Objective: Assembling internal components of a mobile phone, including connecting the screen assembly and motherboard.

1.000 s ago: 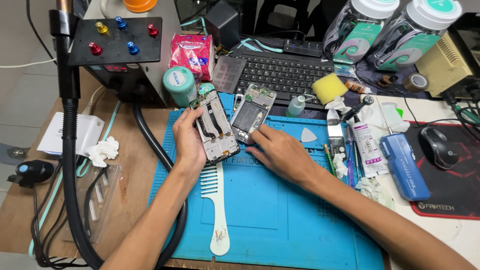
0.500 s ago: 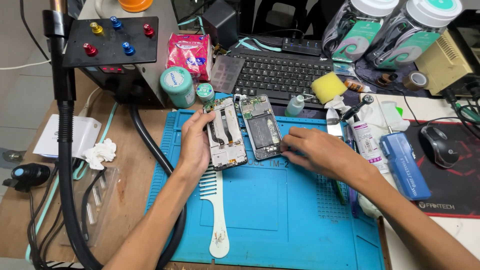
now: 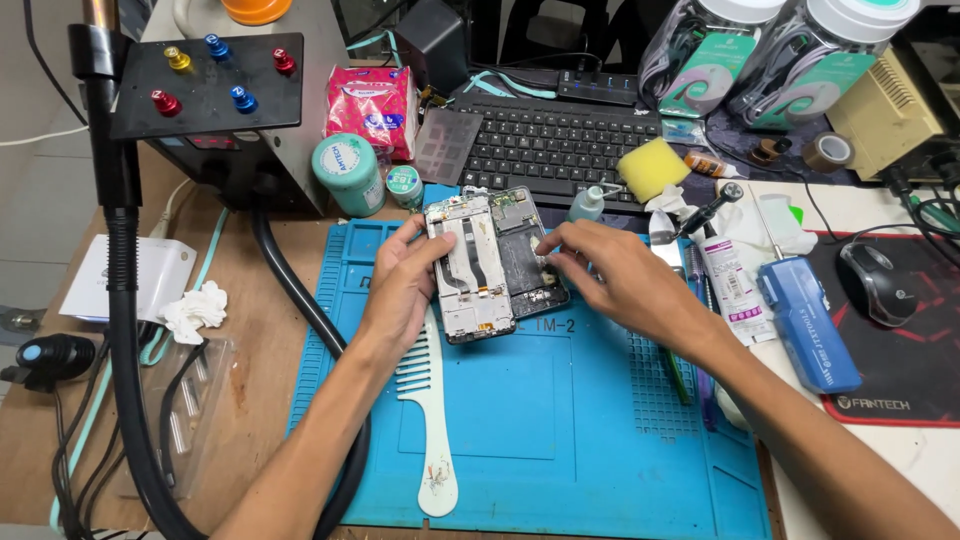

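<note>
1. Since half a second ago the right hand (image 3: pixel 620 285) has slid left from the mat (image 3: pixel 560 440) onto the dark phone half (image 3: pixel 528 258), fingertips pinching at its right edge.
2. The left hand (image 3: pixel 405 290) still cups the white frame (image 3: pixel 468 270) from the left, thumb across its top.
3. Both halves lie side by side, touching, at the mat's top edge below the keyboard (image 3: pixel 555 140).
4. A white comb (image 3: pixel 430 420) lies just under the left wrist.

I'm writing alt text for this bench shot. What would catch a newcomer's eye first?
Two bare hands at the centre of the blue work mat: the left hand grips an opened phone, the right hand touches the second phone half beside it. A white comb lies below, and a black keyboard sits behind.
</note>
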